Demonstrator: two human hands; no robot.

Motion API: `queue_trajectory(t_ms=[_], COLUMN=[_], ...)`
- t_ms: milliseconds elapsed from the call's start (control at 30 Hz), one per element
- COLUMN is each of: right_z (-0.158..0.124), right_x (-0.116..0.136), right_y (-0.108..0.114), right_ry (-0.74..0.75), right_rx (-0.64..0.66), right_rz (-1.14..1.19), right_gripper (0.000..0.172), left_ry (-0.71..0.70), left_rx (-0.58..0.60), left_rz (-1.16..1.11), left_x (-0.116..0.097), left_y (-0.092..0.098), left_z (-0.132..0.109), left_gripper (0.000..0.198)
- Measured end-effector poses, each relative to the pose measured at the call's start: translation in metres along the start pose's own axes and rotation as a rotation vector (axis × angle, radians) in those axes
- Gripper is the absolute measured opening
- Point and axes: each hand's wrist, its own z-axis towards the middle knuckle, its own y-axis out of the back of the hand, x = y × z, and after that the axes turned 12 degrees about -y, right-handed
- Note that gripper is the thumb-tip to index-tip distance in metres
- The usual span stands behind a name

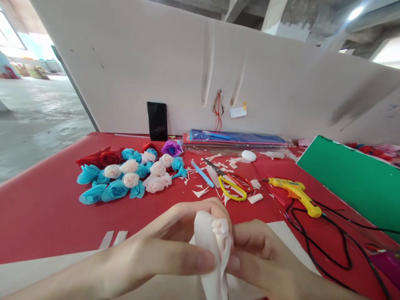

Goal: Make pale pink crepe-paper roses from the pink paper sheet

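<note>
Red tabletop (46, 196) gives passage left of the flowers (116, 189); scissors (230, 195) block ahead, looped black cord (350, 260) the right.

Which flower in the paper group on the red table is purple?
The round purple paper rose at the back right; the other flowers are red, blue or pale pink.

1 L hand (162, 250), 1 R hand (262, 254), 1 held rose (219, 229). On worktop (43, 208), approx.: 7+ pale roses (130, 180), 8+ blue roses (115, 190), 2+ red roses (110, 158) (overlap, exact no. unclear), 1 purple rose (171, 148). Also 1 pr. scissors (221, 172), 1 glue gun (290, 187), 1 phone (157, 121), 2 blue sticks (202, 173), 1 wht. oval obj. (248, 156), 1 grn. board (350, 187), 2 loose strips (120, 238). Scraps (200, 193): lots, can't count.
</note>
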Motion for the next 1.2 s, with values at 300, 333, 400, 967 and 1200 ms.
queue_trajectory(t_ms=[300, 333, 400, 967, 1200], right_z=[0.0, 0.0, 0.0, 0.005, 0.008], right_x=[0.0, 0.0, 0.0, 0.0, -0.001], right_y=[0.001, 0.001, 0.0, -0.001, -0.003], right_ry=[-0.028, -0.027, -0.034, -0.133, -0.152], right_rx=[0.061, 0.059, 0.065, 0.068, 0.084], right_rz=[0.07, 0.065, 0.075, 0.299, 0.259], right_gripper=[0.024, 0.025, 0.026, 0.032, 0.032], left_ry=[-0.03, -0.03, -0.015, -0.34, -0.475], left_rx=[0.003, 0.004, 0.007, 0.209, 0.189], left_rz=[-0.06, -0.03, 0.027, 0.658, 0.809], left_x=[0.002, 0.0, -0.005, -0.012, -0.01], left_y=[-0.003, -0.003, -0.004, 0.015, 0.012], left_z=[-0.002, -0.002, -0.002, -0.004, -0.003], left_gripper=[0.011, 0.011, 0.01, 0.045, 0.033])
